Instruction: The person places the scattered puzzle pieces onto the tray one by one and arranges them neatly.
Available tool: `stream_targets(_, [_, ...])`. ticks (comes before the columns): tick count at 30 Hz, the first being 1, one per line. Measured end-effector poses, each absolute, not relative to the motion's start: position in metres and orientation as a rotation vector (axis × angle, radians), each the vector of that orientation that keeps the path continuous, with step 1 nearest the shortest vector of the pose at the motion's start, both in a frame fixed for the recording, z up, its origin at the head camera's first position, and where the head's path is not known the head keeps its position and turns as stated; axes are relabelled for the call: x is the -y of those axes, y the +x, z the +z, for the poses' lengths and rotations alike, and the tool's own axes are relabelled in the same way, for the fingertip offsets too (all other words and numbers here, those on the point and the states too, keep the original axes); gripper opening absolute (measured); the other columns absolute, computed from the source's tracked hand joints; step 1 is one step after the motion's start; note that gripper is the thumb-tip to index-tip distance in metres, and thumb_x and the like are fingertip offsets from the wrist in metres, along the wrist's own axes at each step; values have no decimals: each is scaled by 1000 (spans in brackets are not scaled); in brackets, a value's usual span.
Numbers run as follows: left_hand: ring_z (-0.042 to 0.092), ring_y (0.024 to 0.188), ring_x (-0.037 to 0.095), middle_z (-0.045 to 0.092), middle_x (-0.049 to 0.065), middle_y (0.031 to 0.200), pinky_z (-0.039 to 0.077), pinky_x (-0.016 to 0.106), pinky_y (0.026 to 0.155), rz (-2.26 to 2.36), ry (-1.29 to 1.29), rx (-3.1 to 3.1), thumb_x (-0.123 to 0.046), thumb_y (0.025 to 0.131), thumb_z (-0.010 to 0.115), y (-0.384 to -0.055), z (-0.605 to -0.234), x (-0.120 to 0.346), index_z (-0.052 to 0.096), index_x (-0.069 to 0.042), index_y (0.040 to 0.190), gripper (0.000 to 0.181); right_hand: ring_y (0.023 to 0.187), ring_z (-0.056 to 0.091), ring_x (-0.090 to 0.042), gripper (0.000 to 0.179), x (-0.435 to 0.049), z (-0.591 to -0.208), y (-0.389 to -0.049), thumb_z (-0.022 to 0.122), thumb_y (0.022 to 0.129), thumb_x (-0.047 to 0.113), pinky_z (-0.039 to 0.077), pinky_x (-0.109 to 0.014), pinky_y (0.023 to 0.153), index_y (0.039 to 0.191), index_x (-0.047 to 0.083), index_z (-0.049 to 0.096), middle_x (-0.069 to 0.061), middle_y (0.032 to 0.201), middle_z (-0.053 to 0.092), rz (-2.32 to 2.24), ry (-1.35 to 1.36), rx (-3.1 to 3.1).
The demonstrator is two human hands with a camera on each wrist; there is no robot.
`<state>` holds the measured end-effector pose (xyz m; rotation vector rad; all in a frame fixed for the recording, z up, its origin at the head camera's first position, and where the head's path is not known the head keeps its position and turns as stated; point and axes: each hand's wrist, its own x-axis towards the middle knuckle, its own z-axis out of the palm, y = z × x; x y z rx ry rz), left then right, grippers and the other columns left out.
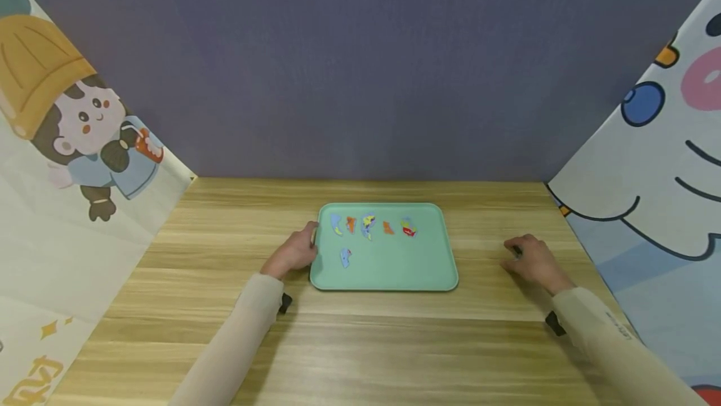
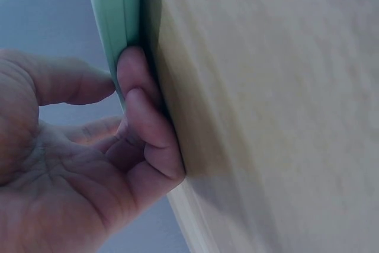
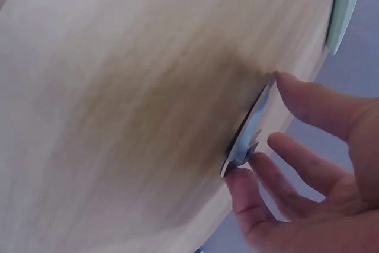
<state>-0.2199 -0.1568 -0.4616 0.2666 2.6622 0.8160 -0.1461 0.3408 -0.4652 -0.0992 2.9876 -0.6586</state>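
Observation:
A light green tray [image 1: 400,271] lies on the wooden table, with several small flat coloured pieces on its surface. One of them, a blue piece [image 1: 345,258], sits below the upper row. At the tray's left edge, my left hand [image 1: 297,249] grips the rim; the left wrist view shows the thumb on one side and curled fingers [image 2: 155,125] beneath. Well to the right of the tray, my right hand [image 1: 534,261] pinches a thin flat piece [image 3: 247,128] with a bluish face close above the table. Its exact shape is hard to make out.
The wooden table [image 1: 360,356] meets a dark blue-grey wall panel [image 1: 360,68] at its far edge. Cartoon-printed sheets stand along the left side [image 1: 56,237] and right side [image 1: 648,206].

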Motion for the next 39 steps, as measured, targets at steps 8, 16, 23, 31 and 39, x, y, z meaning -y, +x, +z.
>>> stream_targets(8, [52,63,21,56,10,76,44,33,56,811,271,-2665,-6,91,49,-221,-462,156,22,-6,147,62,98,49,-50,52,-351,-463,-148,74,79,13,41,-58,83,117,-17,54,-36,110,49,-650,-197,-2991])
stream_targets(16, [52,63,20,56,9,76,44,32,55,812,282,-2675,-6,91,48,-221,-462,156,23,-6,147,62,92,52,-43,53,-358,-462,-150,75,78,11,45,-53,77,118,-16,54,-33,108,50,-667,-235,-2951])
stream_targets(23, [52,64,21,56,9,77,44,32,56,814,268,-2659,-6,91,49,-222,-464,157,22,-7,148,63,92,55,-42,52,-360,-465,-152,75,80,17,46,-51,74,119,-12,56,-29,105,52,-699,-197,-2928])
stream_targets(31, [52,62,20,56,10,76,44,32,55,823,275,-2661,-5,90,48,-221,-462,157,23,-5,147,63,96,52,-47,77,-360,-460,-144,79,74,33,44,-56,80,123,-18,48,-32,106,54,-651,-130,-2904])
stream_targets(39, [53,64,21,56,9,77,44,32,57,806,282,-2670,-6,90,49,-220,-461,157,23,-6,147,63,85,57,-35,66,-359,-465,-137,77,77,29,46,-50,72,119,-16,53,-21,95,58,-686,-49,-2946])
